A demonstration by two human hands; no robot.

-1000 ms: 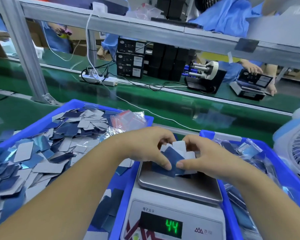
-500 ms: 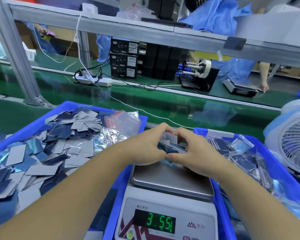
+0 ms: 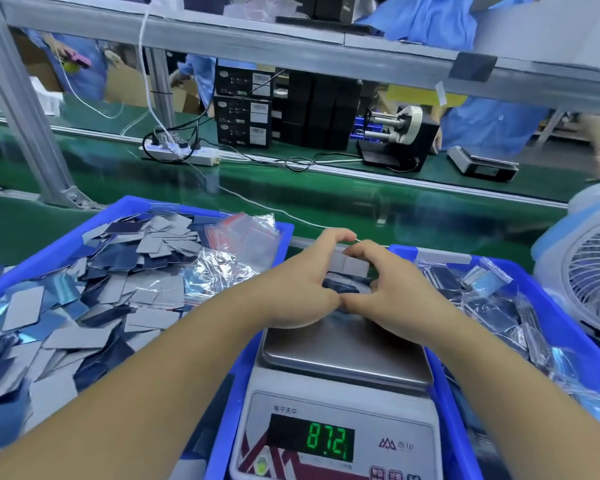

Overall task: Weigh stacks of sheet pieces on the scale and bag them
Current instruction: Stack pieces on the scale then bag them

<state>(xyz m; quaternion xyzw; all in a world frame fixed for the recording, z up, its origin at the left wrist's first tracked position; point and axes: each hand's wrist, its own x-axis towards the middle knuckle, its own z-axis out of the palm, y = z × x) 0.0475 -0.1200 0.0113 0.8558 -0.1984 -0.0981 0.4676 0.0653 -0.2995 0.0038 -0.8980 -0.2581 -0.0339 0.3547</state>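
Weighing step in hand: left hand (image 3: pixel 302 289) and right hand (image 3: pixel 392 289) both grip stack of sheet pieces (image 3: pixel 349 277) over far edge of scale (image 3: pixel 347 358) pan. Next: release, read settled display (image 3: pixel 311 441), then bag.

Both forearms bare, no sleeves, gloves, rings or watch on left grip (image 3: pixel 300 289) or right grip (image 3: pixel 392 289)

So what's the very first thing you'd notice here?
Probably the two hands, left and right, squeezing a stack of sheet pieces together over the scale in the middle. Then the green glowing number on its front, and the big blue bin of loose blue and grey pieces on the left.
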